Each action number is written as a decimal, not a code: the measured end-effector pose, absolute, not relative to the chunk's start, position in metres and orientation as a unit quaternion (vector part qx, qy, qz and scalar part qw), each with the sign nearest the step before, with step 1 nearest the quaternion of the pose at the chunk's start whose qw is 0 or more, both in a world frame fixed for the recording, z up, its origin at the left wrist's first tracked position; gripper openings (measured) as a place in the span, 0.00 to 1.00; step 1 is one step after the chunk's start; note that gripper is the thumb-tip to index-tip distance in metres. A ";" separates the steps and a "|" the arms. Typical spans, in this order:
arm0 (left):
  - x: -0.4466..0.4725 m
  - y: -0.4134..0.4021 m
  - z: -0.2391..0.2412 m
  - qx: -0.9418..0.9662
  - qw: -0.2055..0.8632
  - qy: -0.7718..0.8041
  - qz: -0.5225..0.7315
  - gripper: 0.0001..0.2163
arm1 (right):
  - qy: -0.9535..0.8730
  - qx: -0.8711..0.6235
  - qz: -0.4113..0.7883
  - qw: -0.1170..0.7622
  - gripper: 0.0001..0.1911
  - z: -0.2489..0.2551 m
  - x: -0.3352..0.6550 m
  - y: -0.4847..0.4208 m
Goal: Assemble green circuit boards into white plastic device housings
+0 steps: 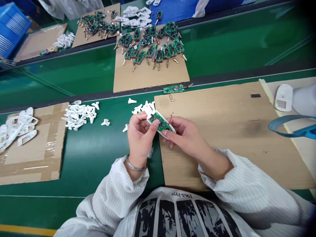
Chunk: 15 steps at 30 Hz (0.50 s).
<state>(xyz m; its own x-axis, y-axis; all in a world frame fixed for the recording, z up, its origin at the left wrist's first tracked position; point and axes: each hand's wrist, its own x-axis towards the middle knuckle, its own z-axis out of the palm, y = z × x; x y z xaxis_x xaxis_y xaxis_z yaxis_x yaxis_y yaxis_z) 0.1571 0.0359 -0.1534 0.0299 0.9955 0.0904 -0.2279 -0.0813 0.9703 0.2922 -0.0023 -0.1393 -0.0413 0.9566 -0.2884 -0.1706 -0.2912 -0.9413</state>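
Both hands meet over the near edge of a brown cardboard sheet [222,131]. Between them is a small green circuit board seated in a white plastic shell [161,124]. My left hand [140,133], with a metal bangle on the wrist, pinches the upper left end of the shell with thumb and fingers. My right hand [184,133] grips the lower right end, fingers curled under it. A thin wire with a small part sticks up beside the board. Small white plastic pieces [144,107] lie on the green surface just beyond my fingers.
A single green circuit board [174,89] lies at the cardboard's far edge. Beyond it a cardboard [148,77] carries several circuit boards [153,44]. White plastic parts [79,115] and white shells [17,128] lie left. A white device [283,97] and blue strap [291,123] sit right.
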 end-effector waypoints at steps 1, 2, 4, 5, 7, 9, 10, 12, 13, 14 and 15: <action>0.157 0.036 -0.154 0.475 0.537 0.411 0.563 0.14 | -0.375 -0.520 0.617 0.457 0.12 -0.139 0.292 -0.002; 0.157 0.035 -0.154 0.479 0.535 0.413 0.561 0.14 | -0.374 -0.522 0.616 0.456 0.12 -0.140 0.292 -0.002; 0.157 0.034 -0.155 0.486 0.535 0.414 0.553 0.15 | -0.374 -0.526 0.611 0.457 0.11 -0.139 0.292 -0.002; 0.158 0.033 -0.155 0.491 0.536 0.412 0.550 0.15 | -0.374 -0.529 0.609 0.457 0.11 -0.139 0.293 -0.003; 0.158 0.032 -0.155 0.500 0.532 0.407 0.549 0.15 | -0.373 -0.532 0.607 0.456 0.10 -0.138 0.294 -0.002; 0.159 0.030 -0.155 0.509 0.525 0.402 0.551 0.14 | -0.370 -0.535 0.608 0.455 0.10 -0.137 0.294 -0.002; 0.159 0.030 -0.154 0.514 0.519 0.401 0.553 0.14 | -0.367 -0.535 0.609 0.456 0.10 -0.137 0.294 -0.002; 0.159 0.029 -0.154 0.526 0.503 0.402 0.556 0.13 | -0.363 -0.534 0.611 0.458 0.10 -0.136 0.294 -0.002; 0.159 0.030 -0.154 0.530 0.496 0.402 0.558 0.13 | -0.361 -0.532 0.612 0.460 0.11 -0.136 0.294 -0.002; 0.159 0.030 -0.154 0.531 0.493 0.402 0.560 0.12 | -0.360 -0.530 0.613 0.462 0.11 -0.137 0.294 -0.002; 0.159 0.031 -0.154 0.527 0.495 0.401 0.563 0.12 | -0.359 -0.527 0.614 0.466 0.12 -0.137 0.293 -0.002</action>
<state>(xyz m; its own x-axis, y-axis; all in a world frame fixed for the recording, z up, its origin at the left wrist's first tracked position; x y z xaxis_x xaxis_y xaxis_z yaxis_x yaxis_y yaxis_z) 0.1591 0.0308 -0.1545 0.0462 0.9796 0.1958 -0.1353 -0.1880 0.9728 0.2932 -0.0019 -0.1371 -0.0119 0.9499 -0.3123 -0.1936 -0.3086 -0.9313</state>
